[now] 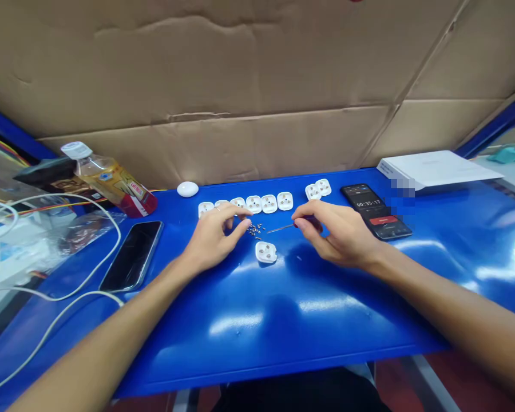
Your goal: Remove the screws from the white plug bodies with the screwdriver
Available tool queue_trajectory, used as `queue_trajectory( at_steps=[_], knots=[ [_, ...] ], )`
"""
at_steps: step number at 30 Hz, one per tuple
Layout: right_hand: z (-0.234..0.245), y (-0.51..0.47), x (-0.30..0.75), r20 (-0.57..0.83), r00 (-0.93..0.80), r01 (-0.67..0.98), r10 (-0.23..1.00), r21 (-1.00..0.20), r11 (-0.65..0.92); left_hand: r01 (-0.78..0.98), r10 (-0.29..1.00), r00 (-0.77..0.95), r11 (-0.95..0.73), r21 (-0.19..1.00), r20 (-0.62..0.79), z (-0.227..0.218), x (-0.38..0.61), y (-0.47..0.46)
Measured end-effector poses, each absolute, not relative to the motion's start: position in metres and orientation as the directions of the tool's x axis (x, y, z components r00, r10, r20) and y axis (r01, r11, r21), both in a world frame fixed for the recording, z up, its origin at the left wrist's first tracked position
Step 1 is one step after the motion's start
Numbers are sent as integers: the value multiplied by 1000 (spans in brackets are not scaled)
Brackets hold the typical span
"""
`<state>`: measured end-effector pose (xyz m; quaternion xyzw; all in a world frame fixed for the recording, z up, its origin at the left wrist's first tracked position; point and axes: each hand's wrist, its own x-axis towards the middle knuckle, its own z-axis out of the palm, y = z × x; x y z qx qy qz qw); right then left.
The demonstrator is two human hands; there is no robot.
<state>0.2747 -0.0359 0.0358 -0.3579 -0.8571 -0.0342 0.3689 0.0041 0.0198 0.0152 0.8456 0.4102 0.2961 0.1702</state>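
Note:
My right hand [335, 232] grips a screwdriver [280, 228] by its red handle, the thin metal shaft pointing left toward a small pile of screws [254, 230]. At the left edge of that pile is my left hand [217, 236], thumb and forefinger nearly together in a pinch; whatever is between the tips is too small to make out. Below the pile a white square plastic part [266, 252] with metal pieces in it lies on the blue table. Behind my left hand runs a row of similar white parts [269, 203], some partly hidden by the fingers.
Two more white parts [318, 189] sit behind my right hand. A phone with a running timer [371, 209] and a white box [440, 167] lie at right. On the left are a dark phone [132, 256], a drink bottle [115, 182], white cables [90, 274] and a white oval object [187, 189].

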Motion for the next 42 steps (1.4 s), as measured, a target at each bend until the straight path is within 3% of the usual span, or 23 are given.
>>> queue_trajectory(
  at_steps=[5,11,23,38,42],
  knots=[
    [36,-42,278,693,-441,647,571,-196,737,563,783,562,-598,570,267,26,-1,20],
    [37,-47,278,656,-427,687,622,-213,695,392,549,833,-673,628,68,34,-7,17],
    [39,-49,274,644,-508,565,572,-252,786,389,557,827,-661,641,73,31,3,5],
    [41,-49,273,618,-506,601,601,-247,760,384,575,814,-641,665,85,22,9,0],
    [40,-48,272,642,-523,564,560,-232,793,369,567,819,-639,675,90,22,8,2]
  ],
)
